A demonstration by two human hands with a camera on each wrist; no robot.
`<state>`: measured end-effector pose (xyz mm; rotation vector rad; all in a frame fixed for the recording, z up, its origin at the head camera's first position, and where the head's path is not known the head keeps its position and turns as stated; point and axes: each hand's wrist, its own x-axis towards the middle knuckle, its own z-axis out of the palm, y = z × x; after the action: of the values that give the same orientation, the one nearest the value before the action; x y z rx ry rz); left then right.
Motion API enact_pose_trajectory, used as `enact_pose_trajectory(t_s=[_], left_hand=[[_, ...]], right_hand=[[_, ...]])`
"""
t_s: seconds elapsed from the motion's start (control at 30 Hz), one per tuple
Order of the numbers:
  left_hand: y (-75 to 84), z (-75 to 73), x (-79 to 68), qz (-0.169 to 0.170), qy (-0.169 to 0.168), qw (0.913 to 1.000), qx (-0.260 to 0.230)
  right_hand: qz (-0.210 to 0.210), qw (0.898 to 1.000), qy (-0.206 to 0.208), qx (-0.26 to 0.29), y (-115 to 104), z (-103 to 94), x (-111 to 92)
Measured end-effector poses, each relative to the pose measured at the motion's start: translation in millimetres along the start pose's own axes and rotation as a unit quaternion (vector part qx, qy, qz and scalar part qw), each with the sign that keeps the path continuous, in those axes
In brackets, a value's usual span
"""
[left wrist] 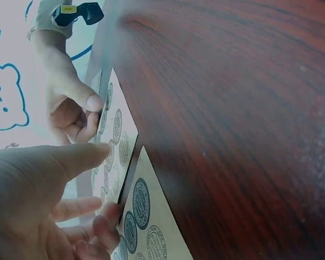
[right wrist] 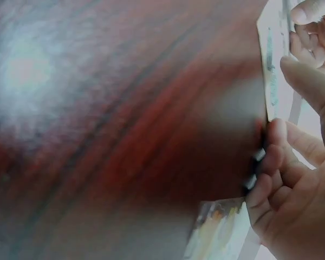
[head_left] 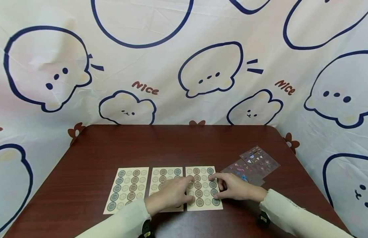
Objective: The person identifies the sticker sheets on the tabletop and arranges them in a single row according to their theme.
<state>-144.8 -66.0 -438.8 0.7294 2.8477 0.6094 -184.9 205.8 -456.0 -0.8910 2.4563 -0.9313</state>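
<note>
Left hand and right hand, grip loosely parted, against rightmost sticker sheet.

Cream sheet between hands is showing brown, grey-teal circle columns; table beneath is showing red-brown grain.

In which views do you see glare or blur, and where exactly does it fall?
Right wrist view: strong white glare at upper left on the table, its grain smeared, and a blurred clear sheet at the bottom; left wrist view: paler sheen near the table's right edge, and the cloth behind washed out; head view: mostly clear, but the fine print on the paper sheets is unreadable.
</note>
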Motion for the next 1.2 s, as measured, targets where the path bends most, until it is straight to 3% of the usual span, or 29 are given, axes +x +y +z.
enact_pose_trajectory(t_s=[0.23, 0.47, 0.87, 1.2], left_hand=[[2.9, -6.0, 3.7, -0.005, 0.031, 0.9983, -0.048], [10.6, -11.1, 9.3, 0.003, 0.048, 0.9963, -0.071], [21.6, -0.1, 22.4, 0.025, 0.077, 0.9913, -0.104], [40.4, 1.3, 32.4, 0.022, 0.066, 0.9899, -0.124]], right_hand=[[-0.014, 0.999, -0.003, 0.048, 3.2, -6.9, -0.9], [-0.017, 0.999, 0.018, 0.047, 5.6, -16.7, -7.0], [-0.002, 0.996, 0.059, 0.064, 10.8, -38.9, -22.6], [0.003, 0.994, 0.092, 0.06, 22.7, -51.4, -31.7]])
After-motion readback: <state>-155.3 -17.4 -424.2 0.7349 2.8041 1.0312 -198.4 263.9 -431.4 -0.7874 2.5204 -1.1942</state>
